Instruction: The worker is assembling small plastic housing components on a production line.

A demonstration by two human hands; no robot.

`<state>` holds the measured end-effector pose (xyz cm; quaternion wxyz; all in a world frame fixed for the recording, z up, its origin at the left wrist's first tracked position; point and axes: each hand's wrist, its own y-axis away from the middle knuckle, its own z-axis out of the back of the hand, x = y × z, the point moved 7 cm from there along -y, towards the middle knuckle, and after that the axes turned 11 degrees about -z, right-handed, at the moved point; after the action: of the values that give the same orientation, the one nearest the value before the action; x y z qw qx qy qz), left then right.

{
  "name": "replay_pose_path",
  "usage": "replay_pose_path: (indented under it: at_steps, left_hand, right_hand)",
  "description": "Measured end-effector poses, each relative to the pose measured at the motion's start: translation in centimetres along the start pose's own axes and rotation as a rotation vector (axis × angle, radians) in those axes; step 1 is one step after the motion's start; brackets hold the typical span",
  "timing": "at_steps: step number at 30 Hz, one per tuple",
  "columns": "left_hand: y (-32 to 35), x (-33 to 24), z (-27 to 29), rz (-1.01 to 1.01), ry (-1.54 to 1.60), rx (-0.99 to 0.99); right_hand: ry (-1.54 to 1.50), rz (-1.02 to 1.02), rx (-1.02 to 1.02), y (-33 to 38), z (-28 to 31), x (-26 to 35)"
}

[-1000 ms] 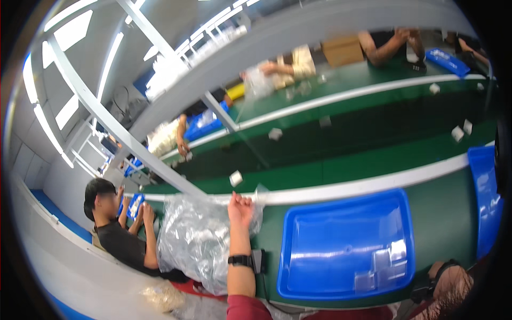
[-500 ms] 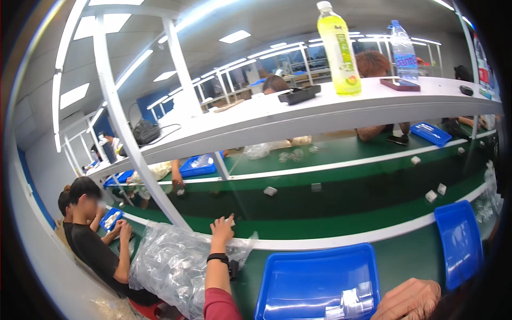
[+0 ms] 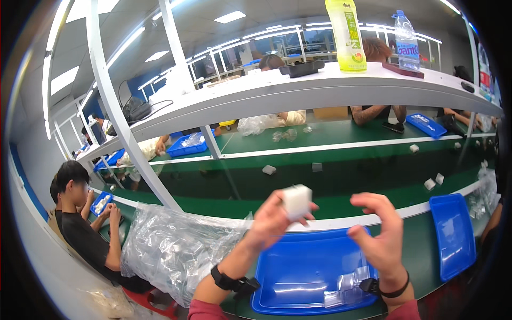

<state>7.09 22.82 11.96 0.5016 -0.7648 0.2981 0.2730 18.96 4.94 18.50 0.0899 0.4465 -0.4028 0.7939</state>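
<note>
A small white box-shaped piece (image 3: 297,202) is gripped in the fingers of my left hand (image 3: 271,220), raised over the far edge of a blue tray (image 3: 298,266). To its right, my right hand (image 3: 380,232) is held up with thumb and fingers apart and nothing between them. Several clear plastic pieces (image 3: 346,288) lie in the tray's right front corner, beneath my right wrist. A large clear plastic bag (image 3: 176,250), bulging with contents I cannot make out, rests left of my left forearm.
More white pieces (image 3: 269,169) sit on the dark green conveyor belt (image 3: 224,184). Another blue tray (image 3: 452,234) stands at the right. A slanting white post (image 3: 120,122) and a shelf with bottles (image 3: 346,37) bound the space. A co-worker (image 3: 88,229) sits at the left.
My left hand has come back from the belt toward me, now showing the white piece. My right hand has risen from the tray's right side and spread its fingers. The view has shifted somewhat.
</note>
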Motion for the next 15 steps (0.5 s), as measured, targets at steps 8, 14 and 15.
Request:
replay_pose_path:
  at_steps: [8,14,15]
  left_hand:
    - [2.0,5.0,-7.7,0.028,0.063,0.077]
    - [5.5,12.5,-6.4,0.454,-1.164,0.354]
    - [6.3,13.7,-6.5,0.531,-1.131,0.393]
  right_hand:
    - [-0.681,-0.12,0.121,1.5,0.0,-1.5]
    - [-0.442,-0.122,-0.338,7.4,9.6,-1.4]
    - [-0.407,-0.169,-0.354,9.0,10.0,-2.4]
